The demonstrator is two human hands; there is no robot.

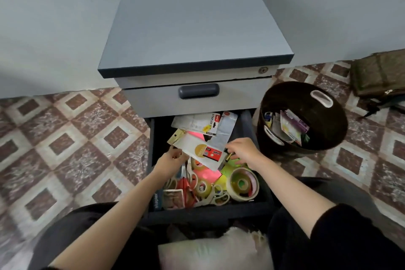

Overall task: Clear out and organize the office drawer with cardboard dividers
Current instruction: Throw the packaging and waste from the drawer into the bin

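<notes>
Many tape rolls (pixel 253 182) and scissors (pixel 219 196) fill the open drawer (pixel 208 213); left hand (pixel 173 157) pinches a white packet (pixel 197 149), right hand (pixel 242 151) grip unclear. Black bin (pixel 325 124) holds wrappers (pixel 289 127).

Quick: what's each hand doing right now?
Left hand: grips the white packet.
Right hand: fingers curled beside the packet; hold cannot be told.

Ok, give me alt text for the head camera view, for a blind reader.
A person sorts a cluttered open drawer of a grey cabinet: the left hand grips a white packet, the right hand reaches in beside it. Tape rolls and scissors lie nearer the person; a dark bin holding packets stands on the right.
</notes>
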